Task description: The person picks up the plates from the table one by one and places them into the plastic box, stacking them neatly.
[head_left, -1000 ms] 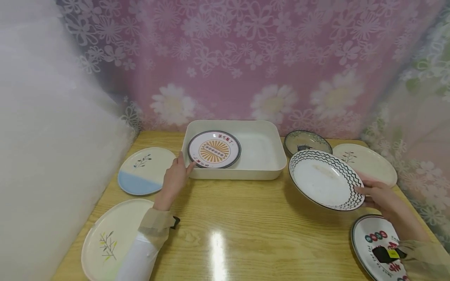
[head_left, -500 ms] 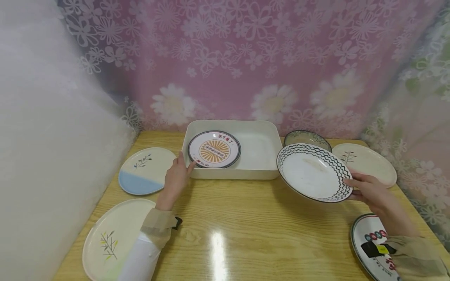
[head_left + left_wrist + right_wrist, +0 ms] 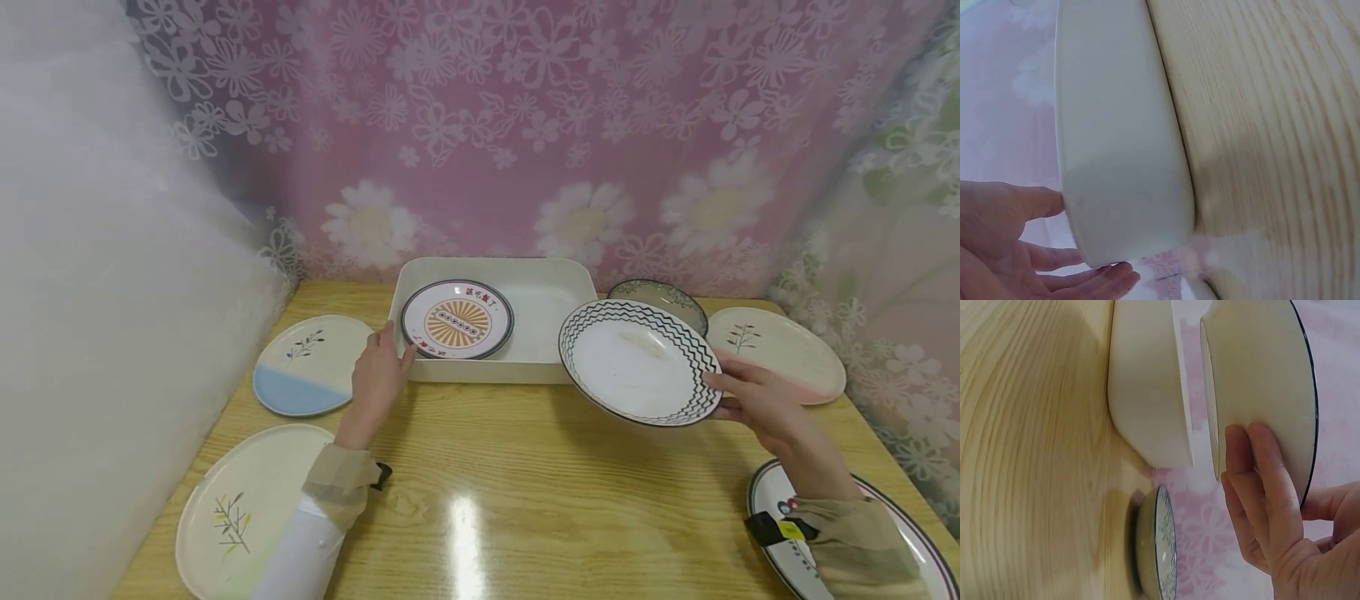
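A white shallow bowl [image 3: 639, 363] with black zigzag lines round its rim is held tilted above the table by my right hand [image 3: 757, 404]. Its thumb lies over the rim, and in the right wrist view the fingers [image 3: 1272, 481] support the underside. The bowl overlaps the front right corner of a white rectangular box [image 3: 491, 372] in the head view. My left hand [image 3: 377, 375] holds that box at its front left corner, thumb on the rim and fingers round the outer side. Inside the box, on the left, leans a round plate [image 3: 457, 320] with an orange sunburst.
On the left lie a cream-and-blue plate [image 3: 303, 371] and a larger cream plate [image 3: 240, 500]. A brownish bowl [image 3: 660, 293] and a cream-and-pink plate [image 3: 795, 358] stand back right. A dark-rimmed plate [image 3: 907, 533] lies front right, under my forearm. A floral curtain [image 3: 480, 125] hangs behind.
My right hand has carried the zigzag bowl leftward and slightly up, toward the box's right end. My left hand has stayed at the box corner.
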Demonstrator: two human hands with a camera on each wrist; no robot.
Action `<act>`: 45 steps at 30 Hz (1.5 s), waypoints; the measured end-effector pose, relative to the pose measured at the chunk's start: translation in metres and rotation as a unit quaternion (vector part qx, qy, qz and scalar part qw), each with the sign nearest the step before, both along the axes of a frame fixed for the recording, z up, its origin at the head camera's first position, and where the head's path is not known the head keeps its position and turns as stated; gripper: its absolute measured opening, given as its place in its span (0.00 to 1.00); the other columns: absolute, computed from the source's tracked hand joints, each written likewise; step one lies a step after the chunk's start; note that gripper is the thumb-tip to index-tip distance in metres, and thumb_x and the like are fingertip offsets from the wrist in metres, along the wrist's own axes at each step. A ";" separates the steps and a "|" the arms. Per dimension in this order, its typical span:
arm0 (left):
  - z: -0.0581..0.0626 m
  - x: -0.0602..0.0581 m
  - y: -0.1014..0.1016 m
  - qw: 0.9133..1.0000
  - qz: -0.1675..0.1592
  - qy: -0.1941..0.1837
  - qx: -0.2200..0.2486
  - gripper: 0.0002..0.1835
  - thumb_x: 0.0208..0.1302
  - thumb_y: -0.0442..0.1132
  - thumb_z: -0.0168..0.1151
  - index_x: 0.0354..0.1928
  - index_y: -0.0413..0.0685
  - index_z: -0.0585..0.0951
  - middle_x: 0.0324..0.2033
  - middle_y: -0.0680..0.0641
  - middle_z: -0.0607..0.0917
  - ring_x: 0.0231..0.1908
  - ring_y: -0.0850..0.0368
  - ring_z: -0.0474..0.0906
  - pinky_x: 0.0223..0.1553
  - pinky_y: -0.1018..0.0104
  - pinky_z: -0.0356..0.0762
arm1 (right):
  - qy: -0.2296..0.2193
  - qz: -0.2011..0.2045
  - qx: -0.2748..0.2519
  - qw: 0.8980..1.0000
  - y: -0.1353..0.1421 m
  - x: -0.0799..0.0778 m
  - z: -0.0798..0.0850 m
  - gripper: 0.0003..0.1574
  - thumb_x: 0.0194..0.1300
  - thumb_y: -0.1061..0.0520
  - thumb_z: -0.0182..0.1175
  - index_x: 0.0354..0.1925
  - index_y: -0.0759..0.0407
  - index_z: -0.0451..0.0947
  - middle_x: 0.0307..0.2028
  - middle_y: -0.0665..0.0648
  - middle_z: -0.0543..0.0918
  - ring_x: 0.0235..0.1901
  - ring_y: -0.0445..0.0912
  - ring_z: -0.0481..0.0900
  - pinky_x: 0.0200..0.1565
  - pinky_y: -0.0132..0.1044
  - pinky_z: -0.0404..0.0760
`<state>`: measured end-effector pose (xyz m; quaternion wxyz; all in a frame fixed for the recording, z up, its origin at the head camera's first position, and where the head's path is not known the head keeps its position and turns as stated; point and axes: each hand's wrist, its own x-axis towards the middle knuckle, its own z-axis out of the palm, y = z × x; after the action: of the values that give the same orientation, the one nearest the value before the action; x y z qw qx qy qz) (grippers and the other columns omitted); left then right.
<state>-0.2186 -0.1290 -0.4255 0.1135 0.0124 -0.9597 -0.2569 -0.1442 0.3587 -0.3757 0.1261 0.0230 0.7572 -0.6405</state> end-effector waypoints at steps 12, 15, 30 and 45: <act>0.026 0.017 0.026 0.991 -0.108 0.057 0.056 0.17 0.72 0.39 0.62 0.57 0.38 0.82 0.55 0.35 0.83 0.53 0.39 0.82 0.51 0.45 0.81 | 0.011 0.023 0.035 0.999 -0.038 -0.009 0.005 0.40 0.82 0.59 0.45 0.72 0.86 0.41 0.35 0.41 0.84 0.33 0.36 0.86 0.38 0.31 0.87; 0.029 0.020 0.035 0.983 -0.154 0.022 0.099 0.16 0.73 0.40 0.61 0.58 0.40 0.82 0.53 0.39 0.85 0.50 0.44 0.85 0.51 0.50 0.83 | 0.018 0.029 0.028 0.999 -0.048 -0.010 0.004 0.39 0.81 0.59 0.46 0.72 0.86 0.43 0.36 0.41 0.84 0.33 0.36 0.87 0.38 0.32 0.87; 0.027 0.037 0.063 0.825 -0.261 -0.193 0.463 0.23 0.83 0.43 0.43 0.67 0.33 0.71 0.49 0.32 0.83 0.38 0.51 0.87 0.41 0.55 0.88 | 0.039 0.054 0.023 0.998 -0.094 -0.012 -0.001 0.36 0.80 0.59 0.49 0.72 0.83 0.50 0.39 0.49 0.84 0.34 0.39 0.86 0.39 0.35 0.88; 0.019 0.043 0.044 0.834 -0.287 -0.212 0.422 0.19 0.78 0.31 0.46 0.65 0.27 0.71 0.46 0.28 0.84 0.33 0.55 0.86 0.39 0.59 0.88 | 0.028 0.087 0.027 0.995 -0.111 -0.005 -0.013 0.33 0.79 0.59 0.48 0.68 0.82 0.54 0.40 0.54 0.83 0.33 0.39 0.84 0.39 0.34 0.87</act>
<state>-0.1753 -0.0850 -0.4061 -0.1875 -0.1626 -0.7192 -0.6490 -0.1488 0.2479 -0.3889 0.1594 -0.0573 0.7764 -0.6071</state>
